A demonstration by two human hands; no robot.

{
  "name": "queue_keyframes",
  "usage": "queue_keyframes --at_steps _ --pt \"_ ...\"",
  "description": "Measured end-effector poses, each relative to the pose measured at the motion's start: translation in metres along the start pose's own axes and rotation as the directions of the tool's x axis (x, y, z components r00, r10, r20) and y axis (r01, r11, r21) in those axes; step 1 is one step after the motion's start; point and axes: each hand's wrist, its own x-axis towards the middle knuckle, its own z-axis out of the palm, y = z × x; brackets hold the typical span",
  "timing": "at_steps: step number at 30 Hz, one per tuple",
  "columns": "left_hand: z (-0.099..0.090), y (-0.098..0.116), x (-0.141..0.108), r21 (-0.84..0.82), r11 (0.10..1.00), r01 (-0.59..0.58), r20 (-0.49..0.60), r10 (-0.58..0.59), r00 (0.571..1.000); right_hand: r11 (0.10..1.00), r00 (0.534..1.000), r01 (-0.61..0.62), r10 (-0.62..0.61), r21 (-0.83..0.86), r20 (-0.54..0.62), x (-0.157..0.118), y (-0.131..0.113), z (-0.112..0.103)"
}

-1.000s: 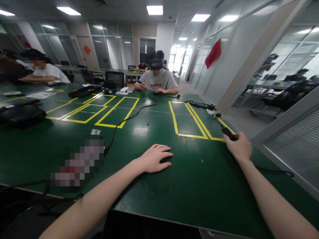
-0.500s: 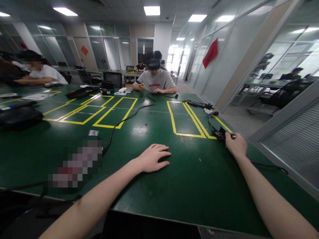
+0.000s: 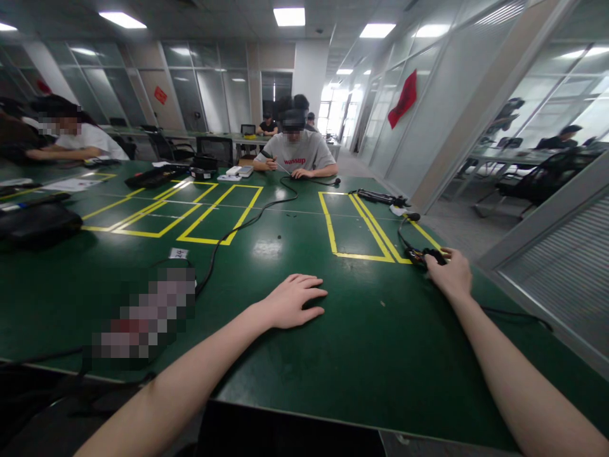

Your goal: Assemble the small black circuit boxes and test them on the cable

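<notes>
My left hand (image 3: 295, 301) lies flat on the green table (image 3: 333, 368), fingers spread, holding nothing. At the right side of the table, my right hand (image 3: 450, 273) has its thumb and fingers around the near end of a small black object (image 3: 419, 256). That object has some lighter, yellowish parts and rests by the corner of a yellow tape outline (image 3: 364, 257). A thin black cable runs from it to a round black piece (image 3: 413, 217) behind it. My palm hides part of the object.
A black cable (image 3: 247, 222) crosses the table towards a blurred-out object (image 3: 147, 314) at the left. A black folded stand (image 3: 380, 198) lies at the back right. Across the table sits a person (image 3: 295, 152); another sits at the far left.
The fingers of my right hand have opened a little around the black object, and its near part now lies lower and flatter. My left hand has stayed in place.
</notes>
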Motion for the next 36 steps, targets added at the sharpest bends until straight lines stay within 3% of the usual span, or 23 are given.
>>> queue_keyframes --at_steps 3,9,17,23,30,36 --pt "0.0 0.0 0.0 0.002 1.0 0.003 0.0 -0.003 1.0 0.996 0.996 -0.086 0.087 -0.028 0.019 -0.008 -0.018 -0.007" --pt "0.0 -0.001 0.0 -0.001 1.0 -0.004 -0.007 0.004 1.0 1.0 0.992 0.02 -0.019 -0.005 0.122 -0.014 -0.034 -0.015" --pt "0.003 -0.003 -0.001 -0.02 1.0 -0.021 -0.024 0.021 1.0 0.99 0.998 0.031 -0.039 0.137 0.052 -0.017 -0.039 -0.021" --pt "0.0 -0.001 -0.001 -0.014 1.0 -0.007 -0.007 0.007 1.0 0.994 1.0 -0.012 0.011 0.112 0.012 -0.022 -0.049 -0.025" --pt "0.002 -0.004 -0.001 -0.014 1.0 -0.019 -0.021 0.018 1.0 0.966 0.985 -0.065 0.103 0.252 -0.139 -0.017 -0.043 -0.026" --pt "0.001 -0.002 -0.001 0.011 1.0 -0.011 -0.005 0.011 1.0 0.974 0.981 -0.162 0.176 0.157 -0.082 -0.013 -0.027 -0.019"
